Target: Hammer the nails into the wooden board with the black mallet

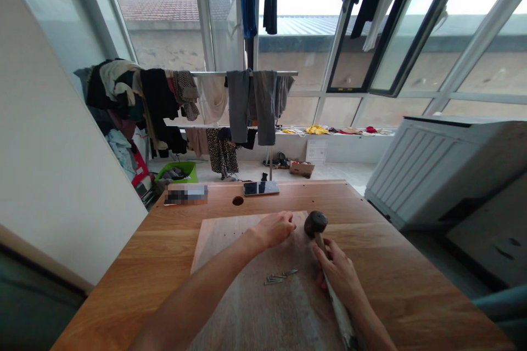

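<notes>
My right hand [340, 274] grips the wooden handle of a hammer [316, 225], whose dark round head hovers just over a thin wooden board [218, 238] on the table. My left hand [275, 228] rests on the board right beside the hammer head, fingers pinched together as if around a small nail, which is too small to make out. Several loose nails [280, 277] lie on the board between my two forearms.
The board lies on a wooden table [164, 241] with a round hole [237, 201] near its far edge. A phone [261, 188] lies at the far edge. Beyond stand a clothes rack [242, 98] and a green basket [177, 171]; a white unit [432, 164] sits to the right.
</notes>
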The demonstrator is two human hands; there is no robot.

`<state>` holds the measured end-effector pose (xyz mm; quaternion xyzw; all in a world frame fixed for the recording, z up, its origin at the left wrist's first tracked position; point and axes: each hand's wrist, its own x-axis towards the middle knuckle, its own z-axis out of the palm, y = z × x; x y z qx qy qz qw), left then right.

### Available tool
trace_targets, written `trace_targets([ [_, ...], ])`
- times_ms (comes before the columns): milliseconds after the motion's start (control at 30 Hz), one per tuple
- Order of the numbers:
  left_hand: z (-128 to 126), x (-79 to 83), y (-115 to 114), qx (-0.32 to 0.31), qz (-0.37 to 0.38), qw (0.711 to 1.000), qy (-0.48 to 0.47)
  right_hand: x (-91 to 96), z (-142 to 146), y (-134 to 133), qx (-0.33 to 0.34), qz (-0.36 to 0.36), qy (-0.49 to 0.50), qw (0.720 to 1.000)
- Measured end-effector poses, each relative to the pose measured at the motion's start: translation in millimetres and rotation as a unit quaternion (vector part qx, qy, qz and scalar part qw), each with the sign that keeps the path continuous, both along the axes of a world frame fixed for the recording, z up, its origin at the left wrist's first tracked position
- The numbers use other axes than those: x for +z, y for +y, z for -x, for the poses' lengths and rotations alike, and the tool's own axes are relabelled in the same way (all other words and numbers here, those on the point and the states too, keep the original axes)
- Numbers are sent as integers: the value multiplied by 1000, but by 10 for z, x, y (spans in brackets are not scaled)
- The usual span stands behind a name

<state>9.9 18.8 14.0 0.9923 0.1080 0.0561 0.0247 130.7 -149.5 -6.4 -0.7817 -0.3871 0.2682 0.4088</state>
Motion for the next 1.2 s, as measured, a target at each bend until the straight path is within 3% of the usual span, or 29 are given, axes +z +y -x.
trace_targets([
  [167,-49,-121,-24,48,125,988,-76,10,-6,-4,1,2,9,1000],
  [300,-79,-311,-39,118,283,930,-202,-3,-8,-1,1,-4,28,1000],
  [433,-91,-437,-26,146,356,890,-245,-29,-31,5,4,-5,55,998],
  [667,-132,-495,-8,146,360,890,-239,-25,-67,41,13,-35,114,993],
  [933,-159,-515,16,176,307,900,-253,177,46,119,22,-83,180,980],
  [1200,-172,-554,1,174,335,888,-264,294,151,158,45,-99,167,980],
])
